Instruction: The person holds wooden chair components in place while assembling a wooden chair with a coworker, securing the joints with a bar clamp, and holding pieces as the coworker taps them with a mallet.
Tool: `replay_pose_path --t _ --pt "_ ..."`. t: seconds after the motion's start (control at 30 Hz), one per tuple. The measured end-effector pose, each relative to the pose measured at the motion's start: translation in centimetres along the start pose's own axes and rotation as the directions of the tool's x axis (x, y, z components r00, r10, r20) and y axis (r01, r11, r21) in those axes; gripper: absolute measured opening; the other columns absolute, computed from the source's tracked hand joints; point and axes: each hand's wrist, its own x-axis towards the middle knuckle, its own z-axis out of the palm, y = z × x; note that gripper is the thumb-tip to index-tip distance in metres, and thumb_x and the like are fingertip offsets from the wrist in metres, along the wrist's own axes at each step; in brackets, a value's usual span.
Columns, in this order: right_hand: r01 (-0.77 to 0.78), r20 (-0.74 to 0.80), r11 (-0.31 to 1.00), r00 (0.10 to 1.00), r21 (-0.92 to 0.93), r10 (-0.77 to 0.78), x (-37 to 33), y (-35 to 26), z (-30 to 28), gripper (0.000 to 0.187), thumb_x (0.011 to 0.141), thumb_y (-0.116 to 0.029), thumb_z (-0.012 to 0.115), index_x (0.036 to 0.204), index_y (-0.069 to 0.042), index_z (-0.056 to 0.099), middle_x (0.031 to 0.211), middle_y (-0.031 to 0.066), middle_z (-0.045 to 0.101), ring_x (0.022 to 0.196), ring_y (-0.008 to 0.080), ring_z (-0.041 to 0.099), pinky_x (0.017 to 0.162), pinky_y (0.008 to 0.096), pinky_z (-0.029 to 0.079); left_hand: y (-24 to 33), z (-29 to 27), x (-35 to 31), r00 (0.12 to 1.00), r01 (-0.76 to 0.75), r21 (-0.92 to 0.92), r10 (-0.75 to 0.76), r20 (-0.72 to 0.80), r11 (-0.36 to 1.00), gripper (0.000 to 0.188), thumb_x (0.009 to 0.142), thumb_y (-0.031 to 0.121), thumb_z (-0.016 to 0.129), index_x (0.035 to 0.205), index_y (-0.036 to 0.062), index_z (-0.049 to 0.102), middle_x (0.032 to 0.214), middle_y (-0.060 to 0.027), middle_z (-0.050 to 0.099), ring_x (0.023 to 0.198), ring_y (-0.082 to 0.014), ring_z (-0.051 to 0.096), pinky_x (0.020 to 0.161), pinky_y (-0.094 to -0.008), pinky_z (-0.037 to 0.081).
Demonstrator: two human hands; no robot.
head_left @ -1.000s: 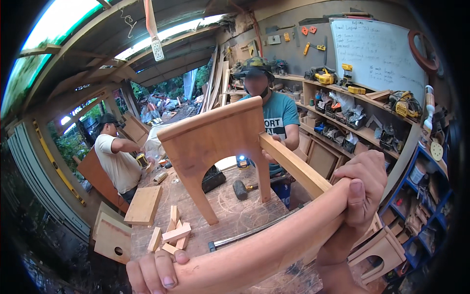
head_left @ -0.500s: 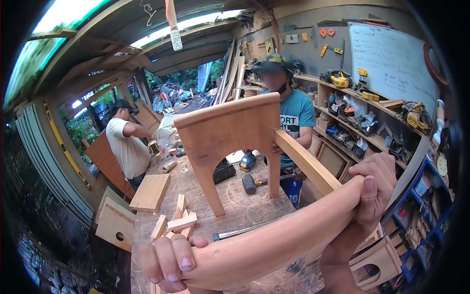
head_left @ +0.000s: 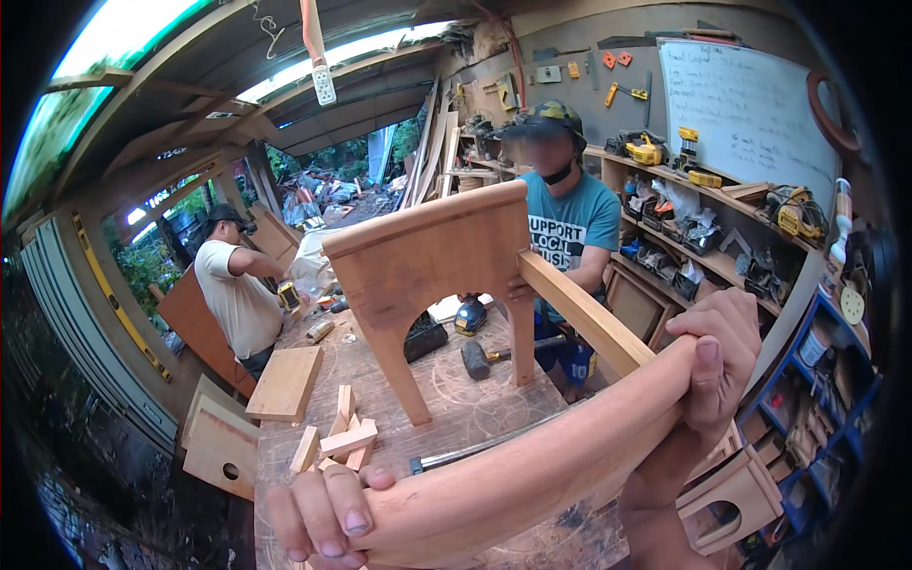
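1. Far left: person in a cream shirt point(head_left: 237, 299) bent over the bench corner, flat square board point(head_left: 285, 382) and a little heap of offcut blocks point(head_left: 340, 439) just beside. Easy to sweep those off when the big piece swings round.
2. Left hand point(head_left: 318, 513) curled tight around the near end of the curved wooden rail point(head_left: 532, 470), fingers fully wrapped, nothing else in it. Grip sits right at the tip, so probably prone to slipping if the far end gets knocked.
3. Middle: arched wooden end panel point(head_left: 432, 280) standing upright on the workbench point(head_left: 475, 408), joined by a straight stretcher point(head_left: 584, 313) running back toward the rail. Looks only half supported; a twist could rack the joint or tip the panel onto the mallet point(head_left: 477, 358) behind it.
4. Metal bar point(head_left: 484, 445) lying on the bench right under the rail, likely snag point when lowering.
5. Right hand point(head_left: 717, 366) clamped over the rail's other end, thumb on top, fingers closed round it.
6. Person in a teal shirt point(head_left: 570, 228) steadying the panel's far edge, so little room there.
7. Right: tool shelves point(head_left: 722, 237) close by, birdhouse-like box point(head_left: 731, 499) below the wrist. Open room mostly upward and toward the front edge.
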Motion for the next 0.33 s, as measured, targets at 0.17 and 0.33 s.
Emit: replay_pose_path --t 0.17,0.33 --pt "0.002 0.006 1.000 1.000 -0.016 -0.002 -0.04 -0.12 0.09 0.045 0.091 -0.040 0.050 0.073 -0.002 0.066 0.066 0.0104 0.056 0.066 0.0271 0.050 0.073 0.0400 0.036 -0.04 -0.14 -0.12 1.000 0.004 0.004 -0.004 -0.014 1.000 0.053 0.073 -0.022 0.072 0.097 0.0227 0.056 0.097 0.0075 0.058 0.109 -0.0164 0.059 0.125 -0.0494 0.033" --pt "-0.014 0.016 1.000 1.000 -0.003 0.014 -0.51 -0.01 0.09 0.045 0.091 -0.041 0.049 0.074 -0.004 0.067 0.066 0.0113 0.057 0.068 0.0270 0.051 0.076 0.0395 0.037 0.05 0.14 -0.01 1.000 0.008 -0.005 -0.008 -0.014 1.000 0.052 0.074 -0.021 0.073 0.096 0.0229 0.056 0.096 0.0078 0.058 0.108 -0.0162 0.058 0.125 -0.0489 0.033"
